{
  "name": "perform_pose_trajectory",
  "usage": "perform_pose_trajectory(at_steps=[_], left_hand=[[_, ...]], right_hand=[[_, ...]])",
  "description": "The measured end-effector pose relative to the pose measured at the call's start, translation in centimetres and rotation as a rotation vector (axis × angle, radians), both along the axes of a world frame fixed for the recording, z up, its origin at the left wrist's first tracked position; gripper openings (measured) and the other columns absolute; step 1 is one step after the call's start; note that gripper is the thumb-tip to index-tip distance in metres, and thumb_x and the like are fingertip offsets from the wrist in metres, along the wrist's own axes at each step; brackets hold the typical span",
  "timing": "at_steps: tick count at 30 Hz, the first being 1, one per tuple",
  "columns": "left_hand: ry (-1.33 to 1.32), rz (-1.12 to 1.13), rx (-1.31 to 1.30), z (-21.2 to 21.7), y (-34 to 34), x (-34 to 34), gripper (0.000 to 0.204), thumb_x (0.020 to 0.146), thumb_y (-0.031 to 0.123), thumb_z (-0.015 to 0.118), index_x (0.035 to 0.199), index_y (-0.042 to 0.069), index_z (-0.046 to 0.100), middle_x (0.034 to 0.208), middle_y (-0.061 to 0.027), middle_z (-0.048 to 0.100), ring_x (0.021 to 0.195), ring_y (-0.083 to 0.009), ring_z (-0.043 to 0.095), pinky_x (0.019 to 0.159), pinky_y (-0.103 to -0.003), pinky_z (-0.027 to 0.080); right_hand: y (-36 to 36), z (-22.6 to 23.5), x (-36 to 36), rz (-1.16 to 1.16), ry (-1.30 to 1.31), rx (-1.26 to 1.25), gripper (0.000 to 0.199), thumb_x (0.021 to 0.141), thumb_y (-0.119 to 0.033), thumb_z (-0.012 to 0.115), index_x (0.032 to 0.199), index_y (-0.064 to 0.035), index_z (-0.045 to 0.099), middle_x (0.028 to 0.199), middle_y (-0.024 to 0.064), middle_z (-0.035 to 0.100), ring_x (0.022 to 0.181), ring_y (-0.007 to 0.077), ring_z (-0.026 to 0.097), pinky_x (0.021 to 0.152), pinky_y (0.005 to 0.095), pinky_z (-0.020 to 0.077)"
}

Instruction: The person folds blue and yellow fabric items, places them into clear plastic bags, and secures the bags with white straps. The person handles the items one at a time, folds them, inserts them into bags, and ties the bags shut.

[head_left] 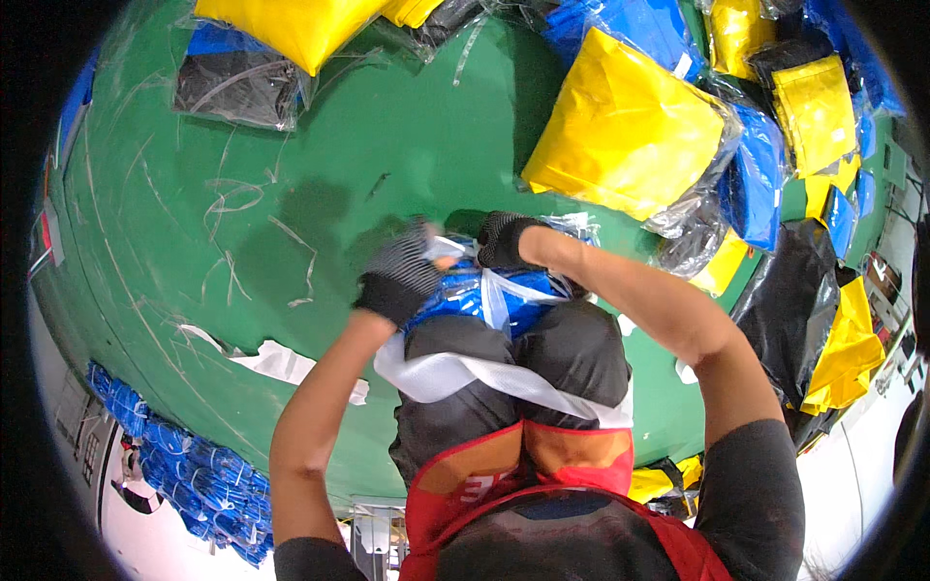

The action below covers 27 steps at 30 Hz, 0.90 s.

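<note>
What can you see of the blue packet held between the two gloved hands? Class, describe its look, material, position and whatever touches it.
The blue packet looks like folded blue material sealed in clear, glossy plastic that catches the light. A white strap or band crosses its middle. It sits near the edge of the green table, in front of the person's knees. The left hand in a dark knit glove presses its left end; the right hand, gloved too, grips its upper right corner. Its lower edge is hidden behind the knees.

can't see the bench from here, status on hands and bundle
Left hand and right hand, both gloved, gripping blue bagged bundle. White strap across it. Yellow packs stacked close right.
</note>
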<state>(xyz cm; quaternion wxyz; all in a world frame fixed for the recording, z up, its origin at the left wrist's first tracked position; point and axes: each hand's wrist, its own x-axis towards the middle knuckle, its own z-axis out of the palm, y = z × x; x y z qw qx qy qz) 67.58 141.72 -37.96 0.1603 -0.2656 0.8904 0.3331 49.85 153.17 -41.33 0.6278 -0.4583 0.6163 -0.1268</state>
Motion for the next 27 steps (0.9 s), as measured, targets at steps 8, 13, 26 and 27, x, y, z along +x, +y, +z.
perform_pose_trajectory(at_steps=[8,13,26,27], left_hand=[[-0.727,-0.082,0.216,16.0,6.1,22.5,0.041,0.086,0.044,0.053,0.087,0.005,0.064,0.077,-0.0205,0.063,0.073,-0.0378,0.062,0.063,-0.046,0.050],[0.058,0.134,-0.138,13.4,9.5,18.1,0.034,0.094,0.030,0.044,0.073,0.007,0.059,0.064,-0.0163,0.058,0.054,-0.0375,0.055,0.050,-0.047,0.042],[-0.021,0.619,0.341,3.9,6.8,11.6,0.057,0.078,0.053,0.065,0.056,0.001,0.051,0.049,-0.0093,0.047,0.048,-0.0157,0.042,0.051,-0.034,0.036],[0.037,0.667,0.378,3.8,7.6,12.2,0.056,0.077,0.052,0.066,0.057,0.002,0.052,0.050,-0.0081,0.048,0.050,-0.0150,0.043,0.052,-0.033,0.037]], right_hand=[[2.9,6.9,1.5,-0.404,0.120,-0.123,0.027,0.083,-0.027,0.056,0.089,-0.0015,0.060,0.087,0.0233,0.062,0.083,0.0403,0.060,0.072,0.0431,0.0485],[4.0,7.7,4.7,-0.610,0.052,-0.264,0.032,0.085,-0.031,0.056,0.088,0.0007,0.057,0.083,0.0229,0.061,0.079,0.0399,0.060,0.069,0.0413,0.0470],[16.1,19.8,17.0,-1.043,0.109,-0.110,0.037,0.092,-0.034,0.054,0.076,-0.0014,0.061,0.063,0.0082,0.056,0.063,0.0105,0.052,0.059,0.0296,0.0424],[14.7,20.1,16.3,-0.960,-0.072,-0.024,0.034,0.091,-0.032,0.055,0.078,-0.0011,0.061,0.063,0.0108,0.058,0.062,0.0147,0.054,0.060,0.0309,0.0434]])
